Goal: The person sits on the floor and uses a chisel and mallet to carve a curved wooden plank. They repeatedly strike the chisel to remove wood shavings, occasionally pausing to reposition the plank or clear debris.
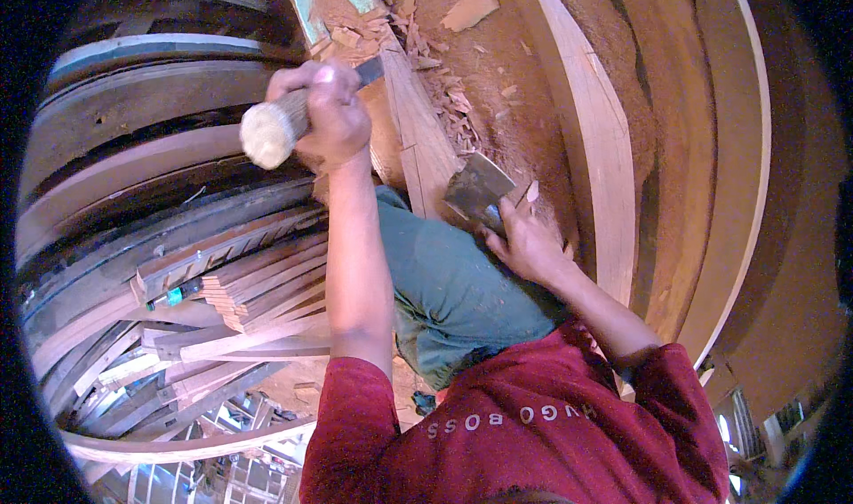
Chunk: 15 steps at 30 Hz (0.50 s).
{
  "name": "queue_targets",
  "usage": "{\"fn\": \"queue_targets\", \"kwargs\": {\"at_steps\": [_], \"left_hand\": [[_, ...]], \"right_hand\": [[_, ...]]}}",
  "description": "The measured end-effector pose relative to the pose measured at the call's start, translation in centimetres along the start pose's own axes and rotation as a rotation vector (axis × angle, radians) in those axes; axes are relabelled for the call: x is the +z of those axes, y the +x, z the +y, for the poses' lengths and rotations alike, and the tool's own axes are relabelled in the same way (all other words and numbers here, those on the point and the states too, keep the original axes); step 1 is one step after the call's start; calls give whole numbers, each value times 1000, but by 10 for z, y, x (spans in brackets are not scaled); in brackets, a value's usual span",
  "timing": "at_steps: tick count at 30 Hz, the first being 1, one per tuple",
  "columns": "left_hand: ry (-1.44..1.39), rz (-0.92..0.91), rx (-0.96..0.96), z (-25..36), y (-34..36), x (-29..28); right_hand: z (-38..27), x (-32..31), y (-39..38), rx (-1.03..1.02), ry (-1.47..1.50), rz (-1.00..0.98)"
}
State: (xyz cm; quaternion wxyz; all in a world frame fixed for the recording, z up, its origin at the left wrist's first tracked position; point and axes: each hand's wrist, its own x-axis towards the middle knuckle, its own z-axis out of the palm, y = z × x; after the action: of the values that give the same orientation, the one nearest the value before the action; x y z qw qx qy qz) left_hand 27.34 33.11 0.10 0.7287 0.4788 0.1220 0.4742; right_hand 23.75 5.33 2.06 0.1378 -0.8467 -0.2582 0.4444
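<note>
My left hand (pixel 336 117) is wrapped round the thick wooden handle of a chisel (pixel 267 136), whose pale, battered end points toward me. The flat dark chisel blade sticks out on the far side of the fist, over a wooden beam (pixel 416 144). Pencil lines cross the beam, which runs from my thigh toward the far end. In my right hand (pixel 530 244) is a broad, flat metal tool (pixel 480 188) with a squared edge, held low beside the beam. Its handle is mostly hidden by my fingers, and its exact kind cannot be made out.
Wood chips (pixel 453 104) lie along the beam's right side, with a larger offcut (pixel 470 9) farther off. Curved planks (pixel 591 140) rise on the right. Stacked timber (pixel 267 277) fills the left, near a small green bottle (pixel 174 296). Pale green strips (pixel 305 6) stand at the far end.
</note>
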Motion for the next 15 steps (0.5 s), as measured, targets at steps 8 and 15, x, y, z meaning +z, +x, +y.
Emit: {"fn": "queue_targets", "kwargs": {"at_steps": [8, 15], "left_hand": [[79, 25, -14, -15, -4, -2], [99, 49, -63, -9, -9, 2]], "right_hand": [[12, 9, 6, -40, 78, -21], [12, 8, 4, -98, 77, 30]]}}
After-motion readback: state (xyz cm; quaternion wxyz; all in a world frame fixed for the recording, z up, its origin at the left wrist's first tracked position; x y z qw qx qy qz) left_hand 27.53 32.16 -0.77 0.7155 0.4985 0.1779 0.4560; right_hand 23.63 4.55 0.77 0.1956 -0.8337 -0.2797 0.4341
